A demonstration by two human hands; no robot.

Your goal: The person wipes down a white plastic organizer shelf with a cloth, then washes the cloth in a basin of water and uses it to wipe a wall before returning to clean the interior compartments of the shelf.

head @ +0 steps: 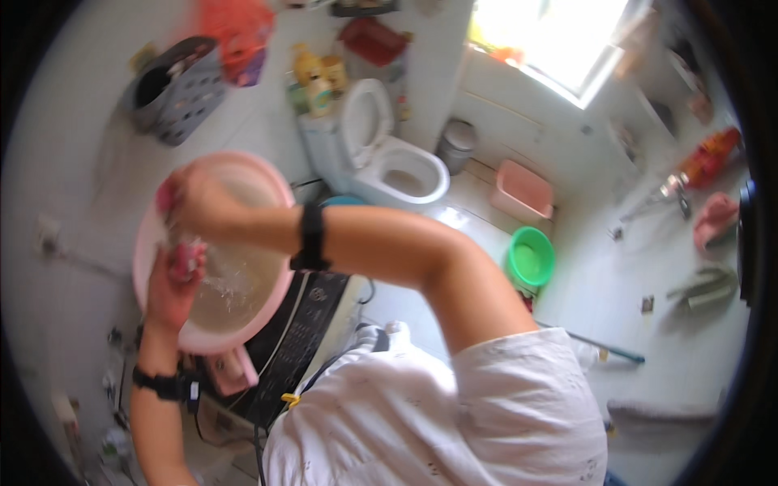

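A pink plastic basin (281, 188) with cloudy water in it stands in front of me on the left. My left hand (167, 297), palm up over the near left side of the basin, holds a small wet pink-red item (184, 261); cloth seems likely, but blur hides its kind. Just beyond, my right hand (203, 203) is bent over the basin and blurred. A bit of pink (165, 197) shows at its fingers, and I cannot tell whether both pink bits are one piece. Water (234, 288) ripples and splashes below the hands.
Under the basin lies a black control panel (304, 331), seemingly a washing machine's, with a pink box (234, 370) beside it. A grey perforated basket (191, 91) hangs on the wall. Beyond stand a toilet (419, 158), a grey bin (457, 143), a pink tub (523, 188) and a green bucket (530, 255).
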